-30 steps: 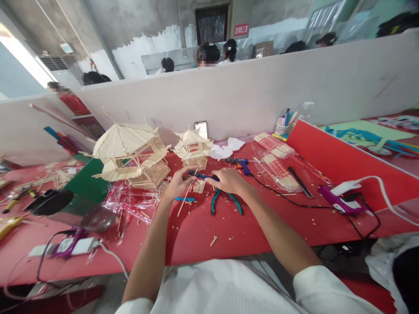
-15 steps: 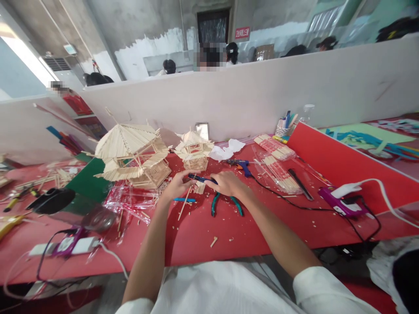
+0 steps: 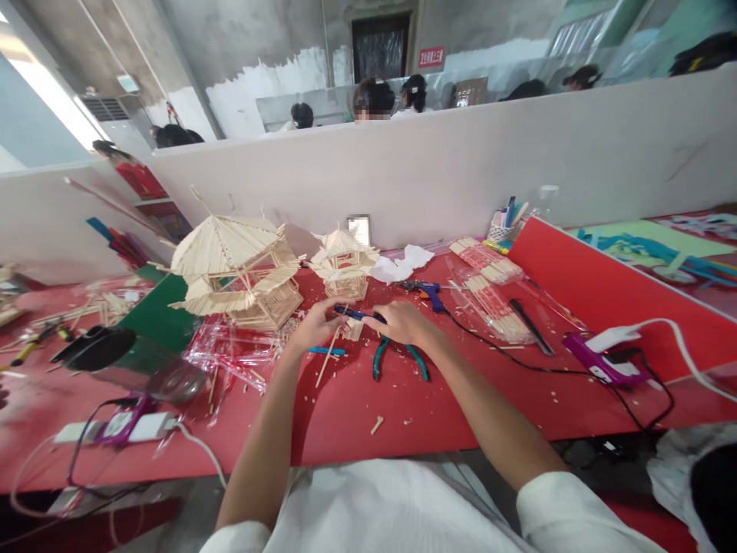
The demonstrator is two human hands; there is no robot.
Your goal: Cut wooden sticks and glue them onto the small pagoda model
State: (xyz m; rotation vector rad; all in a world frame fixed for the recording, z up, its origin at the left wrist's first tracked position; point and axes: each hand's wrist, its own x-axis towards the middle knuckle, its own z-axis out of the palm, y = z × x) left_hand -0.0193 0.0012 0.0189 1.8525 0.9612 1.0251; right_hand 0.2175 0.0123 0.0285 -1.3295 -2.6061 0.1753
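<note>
Both hands are closed at the middle of the table around a slim dark blue tool [image 3: 352, 312], its kind unclear. My left hand [image 3: 314, 327] grips its left end, and my right hand [image 3: 403, 322] covers the other. Just below lies a small panel of joined wooden sticks [image 3: 352, 330]. A thin stick [image 3: 327, 361] slants down beside my left hand, near a light blue pen [image 3: 328, 351]. Pliers with teal handles [image 3: 377, 359] lie under my right hand, their jaws hidden. Behind stand a small stick pavilion [image 3: 344, 265] and a larger one [image 3: 230, 269].
A blue glue gun [image 3: 431, 293] with its black cord lies to the right, near packs of sticks [image 3: 495, 303] and a dark ruler-like strip [image 3: 530, 326]. At left are a clear bottle [image 3: 143, 372] and a purple power strip [image 3: 122, 424]. A pale partition [image 3: 431, 169] closes the back.
The view has shifted slightly, so everything sits a little farther right. My hands keep nearly the same pose on the dark blue tool.
</note>
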